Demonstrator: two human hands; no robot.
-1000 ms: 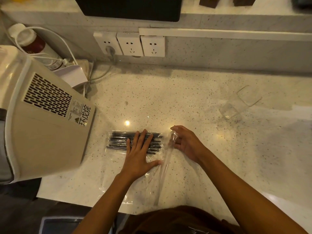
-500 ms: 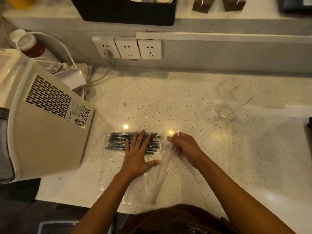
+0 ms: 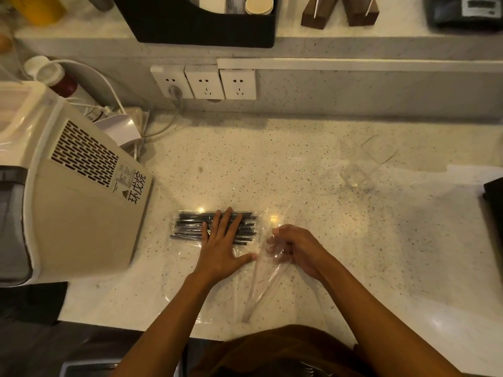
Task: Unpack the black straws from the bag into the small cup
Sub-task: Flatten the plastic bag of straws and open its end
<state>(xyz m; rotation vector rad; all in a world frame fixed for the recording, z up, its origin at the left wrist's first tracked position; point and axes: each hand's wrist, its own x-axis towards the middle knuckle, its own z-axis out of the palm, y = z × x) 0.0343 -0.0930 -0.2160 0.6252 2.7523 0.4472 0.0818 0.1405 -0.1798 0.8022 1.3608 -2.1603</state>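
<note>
A bundle of black straws (image 3: 190, 225) lies flat on the speckled counter inside a clear plastic bag (image 3: 261, 284). My left hand (image 3: 221, 246) rests palm down on the bag over the straws, fingers spread. My right hand (image 3: 295, 248) pinches the crumpled open end of the bag just right of the straws. A small clear cup (image 3: 355, 176) stands on the counter at the far right, well apart from both hands. The middle of the straw bundle is hidden under my left hand.
A large beige appliance (image 3: 68, 202) fills the left side, close to the straws. A clear square lid (image 3: 379, 149) lies behind the cup. Wall sockets (image 3: 206, 83) and cables (image 3: 109, 85) sit at the back. A dark object (image 3: 494, 200) juts in at the right edge.
My right hand has closed tighter on the bag's open end and drawn it slightly toward me. My left hand stays pressed on the straws.
</note>
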